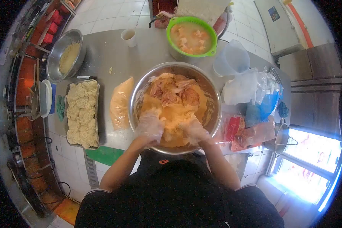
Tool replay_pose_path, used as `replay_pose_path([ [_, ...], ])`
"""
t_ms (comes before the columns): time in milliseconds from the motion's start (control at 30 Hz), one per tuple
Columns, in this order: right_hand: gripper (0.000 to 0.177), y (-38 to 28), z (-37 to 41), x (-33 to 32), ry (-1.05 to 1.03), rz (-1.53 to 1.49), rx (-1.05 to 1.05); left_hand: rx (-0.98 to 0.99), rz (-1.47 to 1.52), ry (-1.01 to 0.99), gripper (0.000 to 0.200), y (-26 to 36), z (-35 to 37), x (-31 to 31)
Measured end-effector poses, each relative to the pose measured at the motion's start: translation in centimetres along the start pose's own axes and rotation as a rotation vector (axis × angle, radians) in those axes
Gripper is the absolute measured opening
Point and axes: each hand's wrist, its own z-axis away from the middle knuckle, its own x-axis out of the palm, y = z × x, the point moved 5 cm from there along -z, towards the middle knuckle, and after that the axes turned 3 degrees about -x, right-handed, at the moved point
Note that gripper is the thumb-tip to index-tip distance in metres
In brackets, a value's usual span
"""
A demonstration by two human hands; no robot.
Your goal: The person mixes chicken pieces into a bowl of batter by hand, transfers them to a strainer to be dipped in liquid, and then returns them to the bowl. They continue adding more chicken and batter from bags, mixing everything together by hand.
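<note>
A large metal bowl [216, 114] stands in front of me, holding orange seasoning powder [173, 133] and raw meat pieces [171, 91] towards its far side. Thin clear plastic gloves cover both my hands. My left hand [150, 125] reaches into the near left part of the bowl, against the powder. On the near right, my right hand [195, 130] is also in the powder. The fingers of both hands are mostly buried or blurred, so their grip is hidden. Left of the bowl lies a clear bag of orange powder [121, 104].
A tray of pale crumb-coated pieces [82, 114] sits at the left, with a metal bowl [81, 41] behind it. Beyond the main bowl are a green colander [212, 34] with pieces in liquid, a cup [129, 37] and a plastic jug [233, 57]. Plastic bags [260, 89] crowd the right.
</note>
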Motion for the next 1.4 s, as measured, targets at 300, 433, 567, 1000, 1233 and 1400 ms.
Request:
replay_pose_path([
  [300,0.025,-3.0,0.7,-1.5,0.222,0.441,-0.257,-0.046,0.097,0.277,0.024,1.4,1.3,-0.6],
  [433,0.017,-4.1,0.5,-0.8,0.278,0.323,-0.139,-0.032,-0.034,0.266,0.023,0.2,-2.6,2.8],
  [567,0.023,-5.5,0.6,-2.3,0.282,0.221,-0.163,-0.015,0.051,0.195,0.031,-1.4,-4.0,7.6],
  [1000,0.050,-7.4,2.0,-4.3,0.277,-0.520,0.296,-0.546,1.778,0.090,0.022,-2.3,0.5,6.7],
  [1233,0.042,-7.5,3.1,-5.5,0.517,-0.516,0.078,-0.268,1.830,0.011,0.028,-2.0,0.4,9.0],
  [1400,0.044,-6.1,5.0,-6.2,0.689,-0.038,-0.249,-0.346,0.889,0.433,0.046,0.3,3.5,0.5],
])
